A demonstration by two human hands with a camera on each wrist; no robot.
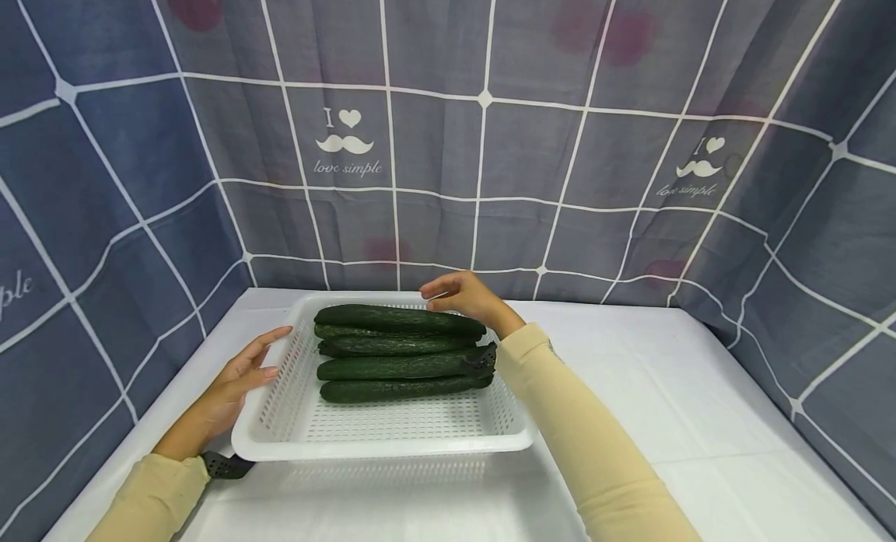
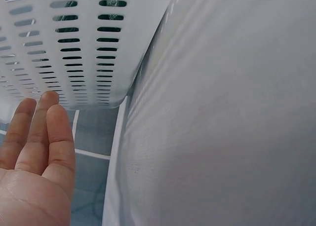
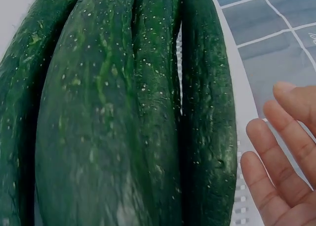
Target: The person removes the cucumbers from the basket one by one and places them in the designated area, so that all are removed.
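Observation:
Several dark green cucumbers (image 1: 399, 367) lie side by side in a white perforated plastic basket (image 1: 392, 450). At the basket's left rim is my left hand (image 1: 234, 382), palm toward the wall and fingers extended; in the left wrist view its fingertips (image 2: 59, 120) reach up beside the slotted wall, and contact is unclear. My right hand (image 1: 462, 297) hovers over the basket's far rim, just behind the farthest cucumber (image 1: 392, 318). The right wrist view has its loosely bent fingers (image 3: 274, 164) beside the cucumbers, holding nothing.
A white cloth (image 1: 630, 386) covers the table under the basket. Dark blue-grey curtain (image 1: 434, 138) with white grid lines encloses the back and both sides. A black strap-like piece (image 1: 227, 466) sits at the left wrist, near the basket's front left corner.

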